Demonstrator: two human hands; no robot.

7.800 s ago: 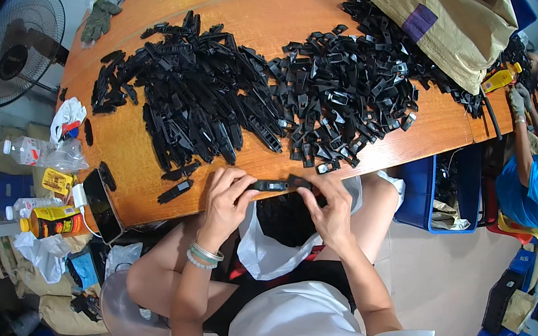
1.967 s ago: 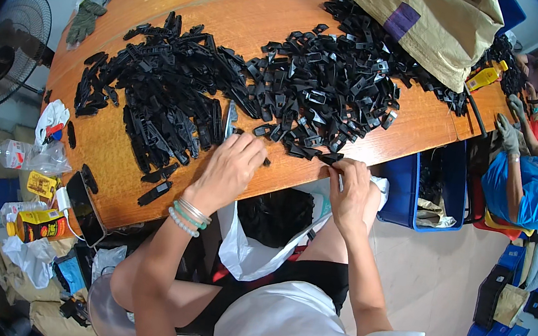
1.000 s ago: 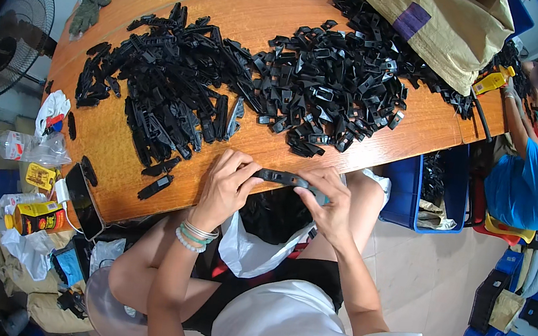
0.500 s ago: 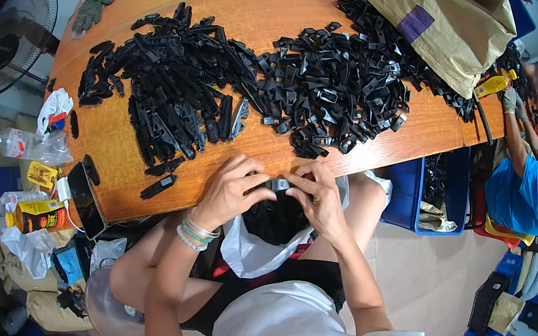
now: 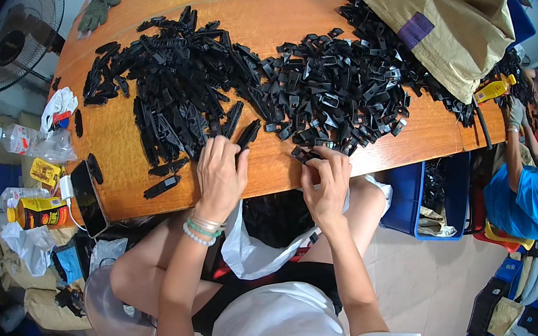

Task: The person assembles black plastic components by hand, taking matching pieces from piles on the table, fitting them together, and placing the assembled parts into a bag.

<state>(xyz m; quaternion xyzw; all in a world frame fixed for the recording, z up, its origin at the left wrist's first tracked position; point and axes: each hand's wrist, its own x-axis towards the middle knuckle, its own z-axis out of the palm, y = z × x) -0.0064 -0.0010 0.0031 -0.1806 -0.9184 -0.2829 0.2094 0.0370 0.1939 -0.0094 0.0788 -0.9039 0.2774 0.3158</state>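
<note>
My left hand (image 5: pixel 219 172) reaches over the table to the near edge of a heap of long, narrow black plastic pieces (image 5: pixel 176 74). Its fingers are stretched forward and the thumb stands apart; the fingertips are partly hidden. At the front of a second heap, of short black plastic clips (image 5: pixel 334 85), my right hand (image 5: pixel 326 189) has its thumb and forefinger at a small black plastic clip (image 5: pixel 301 154). A white plastic bag (image 5: pixel 245 257) lies open between my thighs, with dark pieces inside it.
Single black pieces (image 5: pixel 162 186) lie near the table's front edge. A phone (image 5: pixel 85 195), bottles (image 5: pixel 39 212) and a fan (image 5: pixel 17 43) are on the left. A tan sack (image 5: pixel 450 29) rests at the back right above a blue bin (image 5: pixel 401 195). A person in blue (image 5: pixel 526 202) works farther right.
My hands have moved apart and forward, from above the bag to the two heaps. The small dark piece they held together is no longer between them.
</note>
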